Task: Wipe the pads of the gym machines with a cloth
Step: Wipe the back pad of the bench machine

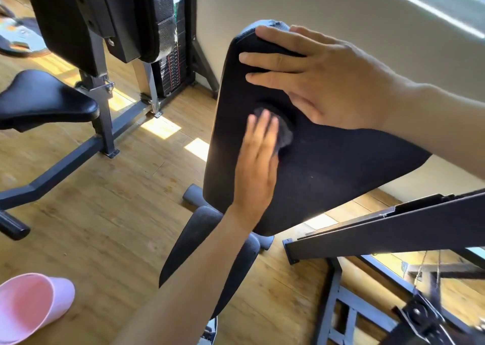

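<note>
Head view: a person stands over a gym machine and both bare hands are on one big black pad (328, 166).
Pad: it is tilted, with its broad face turned up toward the camera; the narrow rounded end is at the top of the picture.
Cloth: a small dark grey cloth (282, 129) lies on the middle of the pad face, partly hidden under the fingers of the left hand.
Left hand: the left hand (256, 166) comes from below and lies flat on the pad; its fingers are straight and close together, and the fingertips press on the cloth. The grip is not curled round the cloth. The hand looks a little blurred.
Right hand: the right hand (322, 82) comes from the right side and rests on the upper part of the pad; the fingers are straight and spread apart, reaching toward the left edge, and it holds nothing.
Below the pad: two black foam rollers (194, 242) show under the lower edge of the pad, one behind the left forearm.
Frame: a dark metal bar (393, 232) runs at the right, under the pad.
Other machine: at the left stands a second machine with a black seat (44, 100) and a stack of weights (172, 64) behind it.
Floor: a wooden floor (105, 213) with patches of sunlight.
Slipper: a pink slipper (31, 305) is in the lower left corner.
</note>
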